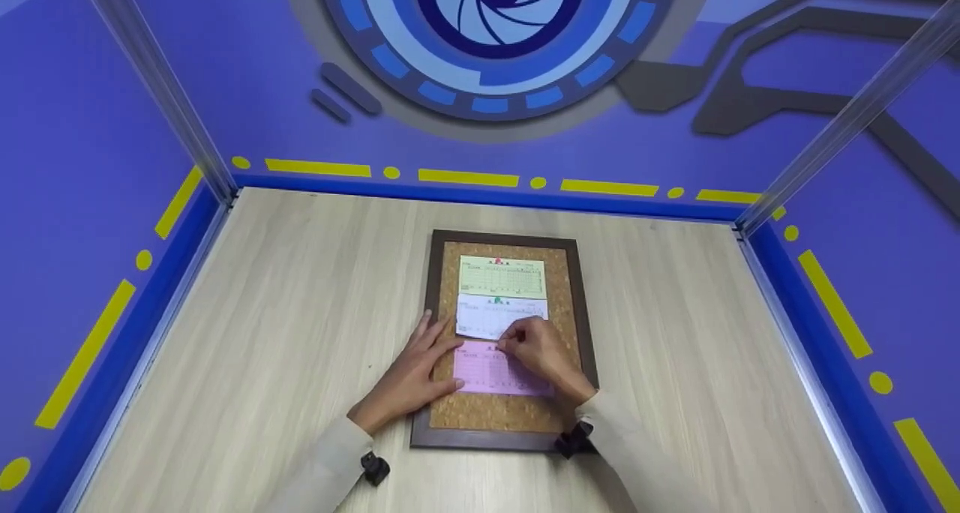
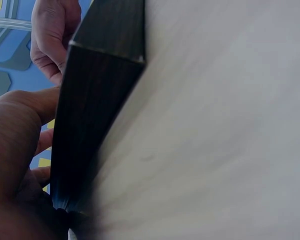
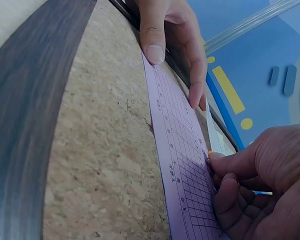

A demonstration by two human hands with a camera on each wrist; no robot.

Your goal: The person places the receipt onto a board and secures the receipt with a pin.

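A pink printed slip lies on the cork board, below a white slip and a pale green slip. My left hand reaches over the board's left frame, its thumb and a fingertip resting on the pink slip's left edge. At that slip's top edge my right hand pinches a push pin between thumb and forefinger. Only a bit of orange shows of the pin; the fingers hide the rest. In the left wrist view, the frame's dark side covers much of the work.
A red pin sits at the top of the green slip and a green pin at the top of the white one. The dark-framed board lies on a wood-grain table. Blue printed panels stand behind and at both sides.
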